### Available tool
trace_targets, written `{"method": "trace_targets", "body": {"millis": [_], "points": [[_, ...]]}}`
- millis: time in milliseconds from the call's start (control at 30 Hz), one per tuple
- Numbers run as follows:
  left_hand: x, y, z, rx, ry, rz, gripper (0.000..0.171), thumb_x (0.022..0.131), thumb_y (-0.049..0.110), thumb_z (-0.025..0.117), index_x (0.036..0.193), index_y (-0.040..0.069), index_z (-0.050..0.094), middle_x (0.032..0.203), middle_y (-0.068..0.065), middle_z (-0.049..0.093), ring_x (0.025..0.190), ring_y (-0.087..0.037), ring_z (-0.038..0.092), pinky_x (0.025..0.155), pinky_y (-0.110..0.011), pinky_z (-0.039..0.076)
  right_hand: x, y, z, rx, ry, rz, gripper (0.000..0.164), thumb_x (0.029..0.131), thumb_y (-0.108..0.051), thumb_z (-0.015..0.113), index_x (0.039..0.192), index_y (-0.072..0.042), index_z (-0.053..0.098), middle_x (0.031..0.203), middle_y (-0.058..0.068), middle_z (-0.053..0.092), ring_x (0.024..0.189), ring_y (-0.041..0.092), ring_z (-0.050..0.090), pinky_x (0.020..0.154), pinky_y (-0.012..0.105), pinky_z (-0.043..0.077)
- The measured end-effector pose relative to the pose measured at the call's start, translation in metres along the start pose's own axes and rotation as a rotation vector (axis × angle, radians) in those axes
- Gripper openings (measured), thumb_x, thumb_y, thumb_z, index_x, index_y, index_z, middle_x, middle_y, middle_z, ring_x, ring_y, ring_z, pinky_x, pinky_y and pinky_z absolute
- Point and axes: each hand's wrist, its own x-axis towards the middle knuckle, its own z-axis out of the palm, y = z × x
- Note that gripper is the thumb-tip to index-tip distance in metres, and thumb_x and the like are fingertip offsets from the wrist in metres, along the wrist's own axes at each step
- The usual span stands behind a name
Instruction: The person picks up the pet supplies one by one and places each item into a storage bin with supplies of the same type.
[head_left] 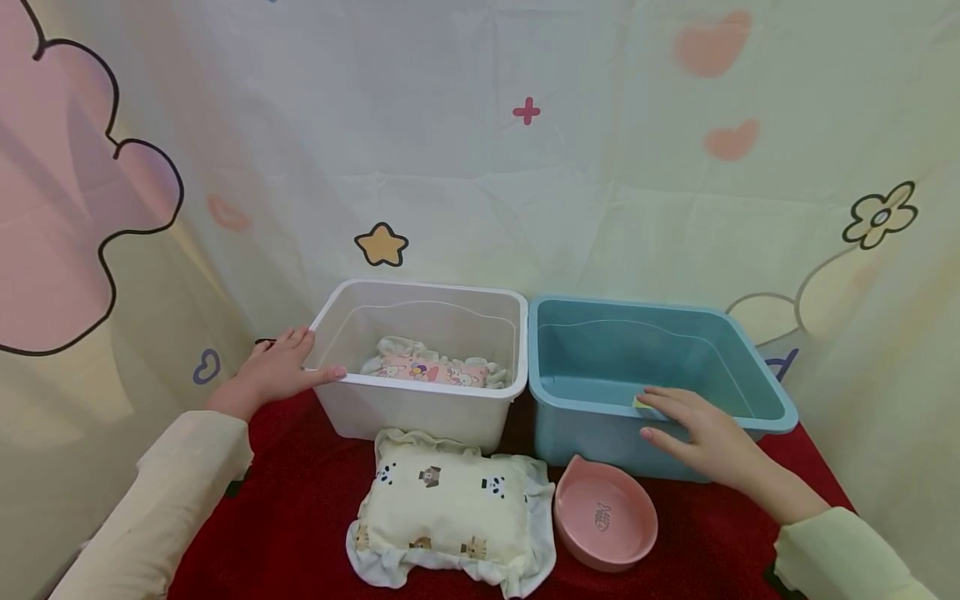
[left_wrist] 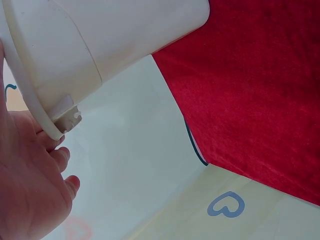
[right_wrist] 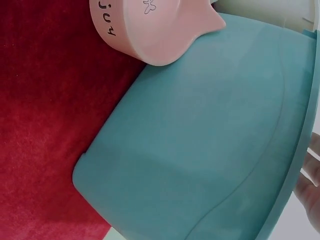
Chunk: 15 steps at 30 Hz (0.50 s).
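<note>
My left hand (head_left: pixel 277 373) rests at the left end of a white bin (head_left: pixel 427 412), its thumb along the front rim. In the left wrist view the hand (left_wrist: pixel 32 175) lies by the bin's rim, fingers loosely bent. A pink printed pillow (head_left: pixel 435 371) with a frilled edge lies inside that bin. Over the front rim of a blue bin (head_left: pixel 600 433) is my right hand (head_left: pixel 708 437), thumb and fingers apart. A small yellow patch (head_left: pixel 641 402) shows by its fingertips; I cannot tell what it is. In the right wrist view only part of the hand (right_wrist: pixel 310 185) appears, beyond the rim.
In front of the white bin lies a cream frilled pillow (head_left: pixel 450 504) with animal prints. Right of it, a pink bowl (head_left: pixel 606 517) with a pointed ear sits before the blue bin. Red cloth (head_left: pixel 292 500) covers the table, and a printed curtain (head_left: pixel 465 142) hangs behind.
</note>
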Motion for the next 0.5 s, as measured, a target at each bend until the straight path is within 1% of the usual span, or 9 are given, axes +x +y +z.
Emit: {"method": "trace_targets", "body": {"millis": [133,367,433,500], "points": [[-0.0001,-0.0001,0.0001,0.000,0.000,0.000,0.100,0.077,0.069,0.040,0.138,-0.006,0.016,0.142,-0.029,0.015,0.131,-0.044,0.009,0.100,-0.063,0.009,-0.0012,0.0004,0.0026,-0.011,0.055,-0.031,0.044,0.079,-0.025,0.065,0.118,-0.007,0.056,0.119,0.014,0.055,0.109,0.031,0.049,0.083,0.051,0.044],[-0.0004,0.0003,-0.0001,-0.009,0.002,-0.001,0.100,0.076,0.069,0.041,0.138,-0.006,0.016,0.142,-0.029,0.015,0.130,-0.045,0.010,0.099,-0.063,0.008,-0.0017,-0.0008,0.0071,-0.036,0.153,-0.090,0.046,0.070,-0.015,0.072,0.113,-0.009,0.059,0.111,0.010,0.060,0.103,0.026,0.053,0.078,0.047,0.048],[-0.0008,0.0007,-0.0005,-0.013,0.003,-0.001,0.100,0.076,0.069,0.041,0.138,-0.005,0.016,0.142,-0.029,0.015,0.130,-0.045,0.010,0.099,-0.063,0.008,-0.0022,-0.0017,0.0084,-0.048,0.178,-0.105,0.047,0.067,-0.014,0.074,0.112,-0.010,0.060,0.110,0.008,0.061,0.102,0.023,0.053,0.077,0.045,0.048],[-0.0010,0.0008,-0.0006,-0.013,0.002,-0.001,0.100,0.076,0.069,0.041,0.138,-0.005,0.016,0.142,-0.029,0.015,0.130,-0.045,0.010,0.100,-0.063,0.009,-0.0026,-0.0025,0.0096,-0.061,0.203,-0.120,0.047,0.065,-0.014,0.075,0.111,-0.011,0.061,0.109,0.006,0.062,0.101,0.021,0.053,0.078,0.040,0.048]]}}
